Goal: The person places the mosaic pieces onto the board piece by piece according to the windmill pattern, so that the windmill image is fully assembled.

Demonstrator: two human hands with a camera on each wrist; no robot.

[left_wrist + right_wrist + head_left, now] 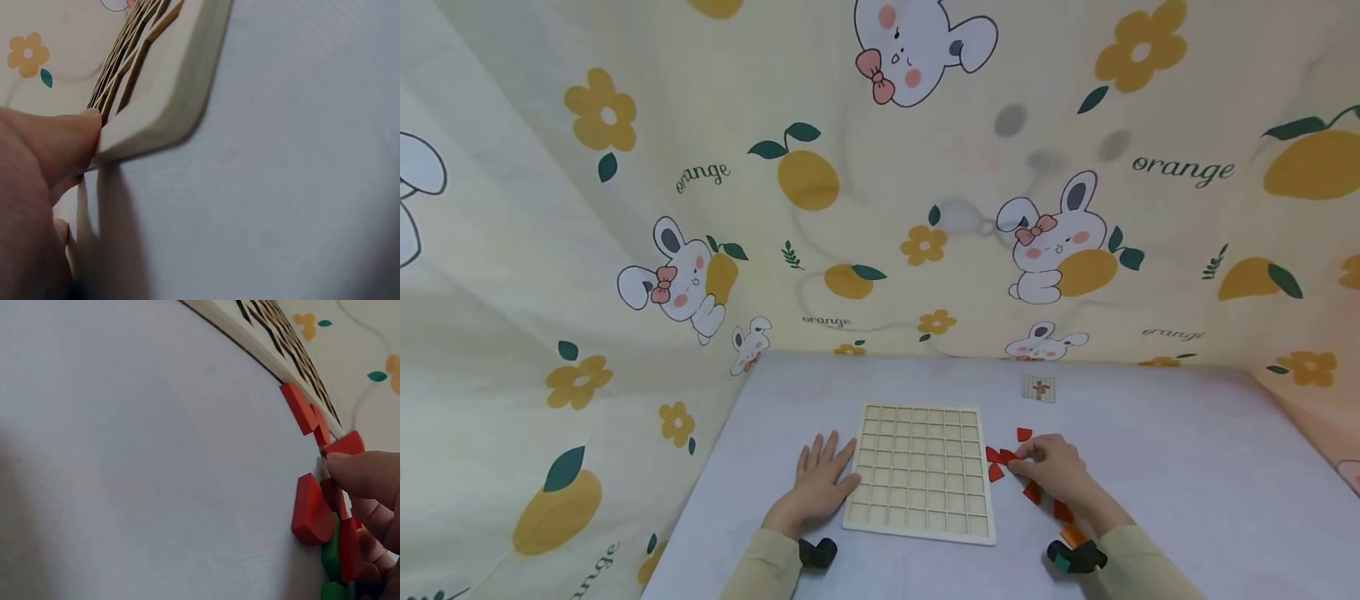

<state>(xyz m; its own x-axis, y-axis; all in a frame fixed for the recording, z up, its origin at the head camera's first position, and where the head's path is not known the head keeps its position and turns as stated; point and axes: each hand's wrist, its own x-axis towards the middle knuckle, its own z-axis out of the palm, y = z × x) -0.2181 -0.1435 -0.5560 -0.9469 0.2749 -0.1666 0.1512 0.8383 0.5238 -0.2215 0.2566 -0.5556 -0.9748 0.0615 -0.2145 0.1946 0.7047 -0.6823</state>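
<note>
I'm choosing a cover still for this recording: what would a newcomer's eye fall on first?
Probably the cartoon-printed backdrop, filling the upper part of the head view. Next, the pale gridded board on the table, with the left hand touching its left edge. Then the bright red pieces to its right, where the right hand pinches one.
</note>
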